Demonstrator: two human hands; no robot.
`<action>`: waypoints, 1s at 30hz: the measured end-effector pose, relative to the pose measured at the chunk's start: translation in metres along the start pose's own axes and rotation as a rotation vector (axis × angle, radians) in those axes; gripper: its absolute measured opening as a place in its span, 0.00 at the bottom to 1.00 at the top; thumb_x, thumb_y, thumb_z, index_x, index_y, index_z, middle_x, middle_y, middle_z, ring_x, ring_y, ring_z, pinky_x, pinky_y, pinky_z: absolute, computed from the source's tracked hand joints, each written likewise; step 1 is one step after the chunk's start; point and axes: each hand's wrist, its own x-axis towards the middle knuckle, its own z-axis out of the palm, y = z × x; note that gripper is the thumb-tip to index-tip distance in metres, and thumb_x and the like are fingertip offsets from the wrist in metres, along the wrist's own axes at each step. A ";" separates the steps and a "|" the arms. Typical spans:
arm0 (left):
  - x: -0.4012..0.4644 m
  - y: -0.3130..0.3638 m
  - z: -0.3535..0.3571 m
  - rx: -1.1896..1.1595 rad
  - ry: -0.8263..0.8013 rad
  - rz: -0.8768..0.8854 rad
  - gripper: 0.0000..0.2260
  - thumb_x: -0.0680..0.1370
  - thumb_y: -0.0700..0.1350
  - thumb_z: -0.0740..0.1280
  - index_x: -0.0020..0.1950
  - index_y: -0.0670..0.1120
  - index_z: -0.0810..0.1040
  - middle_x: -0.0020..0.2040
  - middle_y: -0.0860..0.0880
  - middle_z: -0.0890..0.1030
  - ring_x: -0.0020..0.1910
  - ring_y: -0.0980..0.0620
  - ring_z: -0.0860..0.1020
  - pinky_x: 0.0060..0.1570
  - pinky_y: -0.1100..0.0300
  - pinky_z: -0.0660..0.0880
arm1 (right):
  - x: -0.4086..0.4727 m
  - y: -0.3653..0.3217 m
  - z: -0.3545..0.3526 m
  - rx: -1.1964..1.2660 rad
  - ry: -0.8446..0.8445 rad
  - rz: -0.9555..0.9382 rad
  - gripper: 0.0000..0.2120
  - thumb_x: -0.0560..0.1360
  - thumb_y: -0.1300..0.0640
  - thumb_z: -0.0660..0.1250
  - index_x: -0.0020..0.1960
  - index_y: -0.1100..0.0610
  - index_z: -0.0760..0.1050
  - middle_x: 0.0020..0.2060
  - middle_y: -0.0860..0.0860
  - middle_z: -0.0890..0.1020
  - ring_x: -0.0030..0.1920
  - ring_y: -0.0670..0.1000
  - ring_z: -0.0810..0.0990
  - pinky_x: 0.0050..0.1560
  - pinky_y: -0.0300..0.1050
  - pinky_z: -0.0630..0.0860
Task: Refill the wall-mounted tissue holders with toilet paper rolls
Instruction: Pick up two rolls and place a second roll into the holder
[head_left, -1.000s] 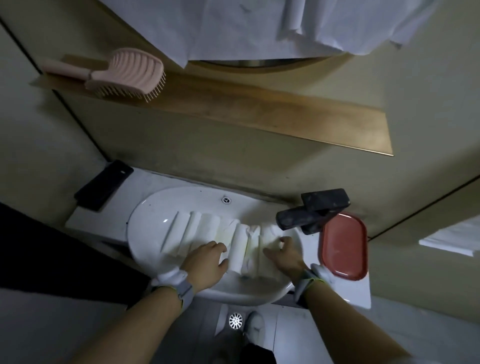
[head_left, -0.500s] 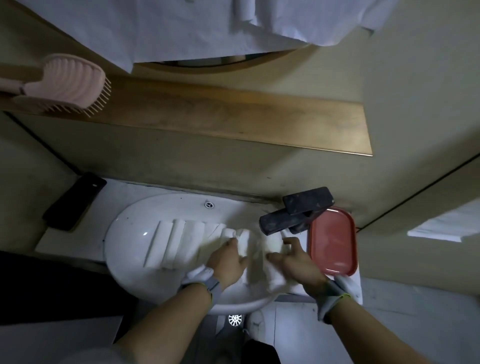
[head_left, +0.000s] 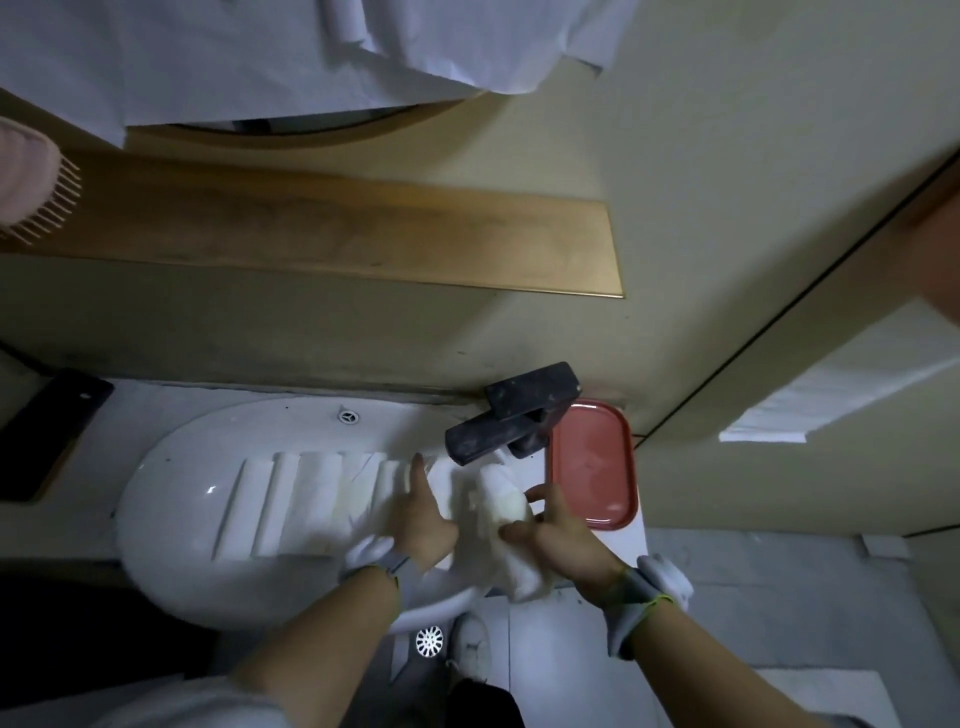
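Note:
Several white toilet paper rolls (head_left: 306, 499) lie side by side in the white sink basin (head_left: 171, 530). My right hand (head_left: 556, 535) grips one roll (head_left: 501, 501), lifted above the basin's right side just below the black faucet (head_left: 511, 410). My left hand (head_left: 423, 514) hovers over the row with its fingers straight, holding nothing. A white tissue sheet (head_left: 831, 384) hangs on the wall at the right; its holder is not clearly visible.
A red tray (head_left: 592, 467) sits right of the faucet. A black phone (head_left: 47, 431) lies at the counter's left. A wooden shelf (head_left: 363, 234) carries a pink hairbrush (head_left: 26, 182). White cloth (head_left: 260, 52) hangs above. A floor drain (head_left: 429, 640) is below.
My right hand has taken one roll out of the row and raised it. My left hand has let go of the rolls and straightened its fingers. The view has shifted right.

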 end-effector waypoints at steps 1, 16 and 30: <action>-0.005 -0.004 -0.005 -0.108 -0.003 -0.025 0.43 0.74 0.38 0.68 0.80 0.49 0.43 0.67 0.43 0.72 0.53 0.40 0.78 0.43 0.54 0.73 | 0.001 -0.001 0.004 0.012 -0.014 0.003 0.24 0.73 0.54 0.72 0.63 0.53 0.63 0.50 0.52 0.78 0.46 0.49 0.81 0.37 0.40 0.79; -0.150 -0.050 -0.142 -0.816 0.272 0.039 0.28 0.64 0.46 0.69 0.64 0.54 0.70 0.56 0.49 0.81 0.53 0.49 0.81 0.50 0.51 0.79 | -0.058 -0.085 0.138 0.099 -0.101 -0.411 0.19 0.76 0.53 0.69 0.58 0.56 0.61 0.50 0.57 0.77 0.45 0.53 0.80 0.40 0.48 0.78; -0.211 0.175 -0.182 -0.677 0.065 0.768 0.18 0.69 0.52 0.72 0.57 0.58 0.73 0.52 0.55 0.83 0.50 0.54 0.83 0.51 0.46 0.81 | -0.211 -0.163 -0.048 0.331 0.430 -0.782 0.27 0.67 0.51 0.78 0.57 0.53 0.66 0.53 0.55 0.79 0.47 0.50 0.85 0.42 0.51 0.84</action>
